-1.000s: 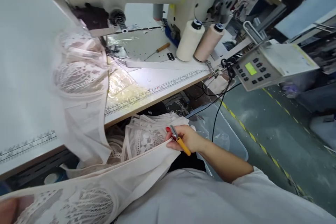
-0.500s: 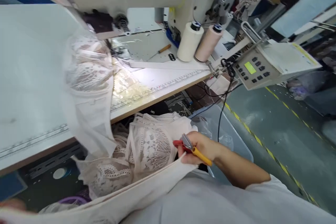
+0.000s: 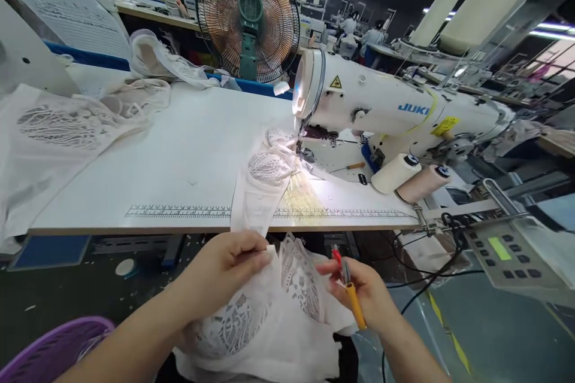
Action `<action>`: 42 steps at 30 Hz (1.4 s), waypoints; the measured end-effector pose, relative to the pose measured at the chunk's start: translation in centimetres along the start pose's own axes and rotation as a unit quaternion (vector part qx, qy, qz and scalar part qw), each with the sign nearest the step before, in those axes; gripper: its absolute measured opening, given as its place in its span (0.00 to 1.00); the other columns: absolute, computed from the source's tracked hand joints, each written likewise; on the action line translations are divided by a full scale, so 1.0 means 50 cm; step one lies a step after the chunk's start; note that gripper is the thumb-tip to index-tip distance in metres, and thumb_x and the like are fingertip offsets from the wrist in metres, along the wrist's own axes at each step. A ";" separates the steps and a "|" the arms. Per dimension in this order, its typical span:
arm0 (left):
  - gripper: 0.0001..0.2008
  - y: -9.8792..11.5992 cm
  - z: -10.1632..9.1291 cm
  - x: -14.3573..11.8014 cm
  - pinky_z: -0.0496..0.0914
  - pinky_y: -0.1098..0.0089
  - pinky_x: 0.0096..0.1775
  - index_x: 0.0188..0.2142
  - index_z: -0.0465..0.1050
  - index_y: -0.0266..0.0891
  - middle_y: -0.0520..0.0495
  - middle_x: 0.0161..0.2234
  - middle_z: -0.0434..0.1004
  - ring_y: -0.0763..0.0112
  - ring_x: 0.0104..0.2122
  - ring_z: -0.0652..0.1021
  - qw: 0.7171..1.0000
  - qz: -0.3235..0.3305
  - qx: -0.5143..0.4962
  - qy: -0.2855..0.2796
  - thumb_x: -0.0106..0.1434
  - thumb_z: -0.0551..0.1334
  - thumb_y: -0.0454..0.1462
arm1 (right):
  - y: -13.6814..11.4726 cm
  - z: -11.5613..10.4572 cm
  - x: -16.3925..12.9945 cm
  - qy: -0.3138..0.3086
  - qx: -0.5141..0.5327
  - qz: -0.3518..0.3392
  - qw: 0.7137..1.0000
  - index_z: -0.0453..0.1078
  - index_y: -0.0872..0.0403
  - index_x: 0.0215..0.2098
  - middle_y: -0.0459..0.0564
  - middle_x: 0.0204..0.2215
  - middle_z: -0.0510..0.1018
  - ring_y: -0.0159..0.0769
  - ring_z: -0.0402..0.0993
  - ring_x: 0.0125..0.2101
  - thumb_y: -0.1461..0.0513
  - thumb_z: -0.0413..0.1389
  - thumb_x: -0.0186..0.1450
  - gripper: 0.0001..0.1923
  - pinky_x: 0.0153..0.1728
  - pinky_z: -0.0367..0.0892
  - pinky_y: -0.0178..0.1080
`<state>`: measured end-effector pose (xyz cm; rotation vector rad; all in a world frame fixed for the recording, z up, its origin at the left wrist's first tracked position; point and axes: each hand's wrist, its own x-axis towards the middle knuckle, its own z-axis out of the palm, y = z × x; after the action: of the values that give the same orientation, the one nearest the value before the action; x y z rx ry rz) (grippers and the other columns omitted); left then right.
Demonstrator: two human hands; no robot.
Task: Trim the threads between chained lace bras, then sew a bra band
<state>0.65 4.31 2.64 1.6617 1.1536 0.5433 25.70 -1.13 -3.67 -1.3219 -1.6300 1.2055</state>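
At the lower middle of the frame, the left hand [image 3: 224, 269] pinches the lace fabric [image 3: 269, 317]; the right hand [image 3: 363, 293], just beside it, grips yellow-handled snips [image 3: 351, 293].

This is a garment factory hall. An industrial sewing machine [image 3: 395, 111] stands on a long white table [image 3: 179, 161] with a printed ruler along its front edge, thread cones [image 3: 395, 172] beside it, and more workstations behind.

purple basket [image 3: 54, 344] cut off at corner, distant workers blurred
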 end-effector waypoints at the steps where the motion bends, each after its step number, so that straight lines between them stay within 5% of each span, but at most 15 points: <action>1: 0.12 0.007 0.007 0.003 0.56 0.74 0.23 0.21 0.64 0.39 0.56 0.19 0.59 0.75 0.21 0.61 1.000 0.003 0.005 -0.015 0.57 0.55 0.43 | -0.020 0.005 0.015 0.013 0.028 -0.005 0.999 0.69 0.55 0.33 0.53 0.30 0.73 0.37 0.67 0.26 0.59 0.56 0.58 0.08 0.28 0.63 0.40; 5: 0.12 0.023 0.028 0.014 0.55 0.74 0.22 0.21 0.65 0.39 0.57 0.19 0.57 0.76 0.20 0.60 0.998 0.004 0.012 -0.055 0.57 0.54 0.42 | -0.090 0.030 0.075 -0.023 0.175 -0.056 0.983 0.67 0.52 0.35 0.50 0.31 0.74 0.36 0.70 0.31 0.59 0.60 0.54 0.11 0.32 0.66 0.40; 10: 0.10 0.023 0.025 0.019 0.55 0.74 0.21 0.21 0.64 0.39 0.57 0.19 0.57 0.76 0.19 0.60 0.998 0.017 0.023 -0.064 0.56 0.53 0.40 | -0.131 0.053 0.119 -0.050 0.139 -0.042 0.988 0.66 0.54 0.27 0.43 0.22 0.68 0.28 0.62 0.21 0.59 0.62 0.51 0.10 0.23 0.61 0.34; 20: 0.09 0.009 0.044 -0.009 0.59 0.70 0.28 0.31 0.68 0.41 0.51 0.26 0.70 0.67 0.26 0.70 0.976 0.056 0.187 0.098 0.59 0.52 0.41 | -0.150 0.084 0.131 0.021 0.154 -0.067 0.986 0.63 0.54 0.25 0.42 0.22 0.65 0.27 0.59 0.22 0.64 0.57 0.52 0.06 0.22 0.59 0.33; 25: 0.12 0.010 0.042 -0.005 0.58 0.73 0.25 0.26 0.67 0.40 0.55 0.20 0.64 0.73 0.22 0.65 0.998 0.013 0.020 0.064 0.59 0.51 0.43 | -0.147 0.099 0.132 0.030 0.130 -0.048 0.990 0.62 0.54 0.27 0.43 0.22 0.65 0.27 0.60 0.21 0.63 0.59 0.51 0.08 0.23 0.60 0.33; 30: 0.13 0.011 0.026 -0.004 0.49 0.74 0.20 0.20 0.60 0.39 0.59 0.16 0.50 0.78 0.17 0.53 0.993 -0.051 -0.106 0.011 0.54 0.55 0.45 | -0.131 0.085 0.132 -0.046 0.124 -0.058 0.990 0.61 0.53 0.31 0.43 0.24 0.63 0.29 0.59 0.23 0.53 0.58 0.54 0.15 0.25 0.61 0.34; 36: 0.13 0.003 0.013 -0.002 0.52 0.74 0.21 0.21 0.62 0.39 0.58 0.18 0.54 0.77 0.18 0.57 0.990 -0.065 -0.123 0.007 0.52 0.56 0.45 | -0.096 0.032 0.103 -0.230 -0.063 -0.075 0.968 0.59 0.54 0.29 0.44 0.23 0.61 0.30 0.56 0.23 0.39 0.45 0.56 0.26 0.23 0.58 0.34; 42: 0.12 0.005 0.013 0.005 0.51 0.74 0.20 0.19 0.61 0.39 0.59 0.16 0.53 0.78 0.17 0.56 0.987 -0.103 -0.125 0.019 0.50 0.56 0.45 | -0.081 0.028 0.083 -0.233 -0.222 -0.055 0.945 0.52 0.53 0.23 0.41 0.20 0.58 0.28 0.52 0.20 0.45 0.52 0.53 0.21 0.21 0.50 0.33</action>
<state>1.38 4.21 2.54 1.3071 1.2150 0.5648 22.20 2.44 -0.42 -1.2373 -2.3930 1.1837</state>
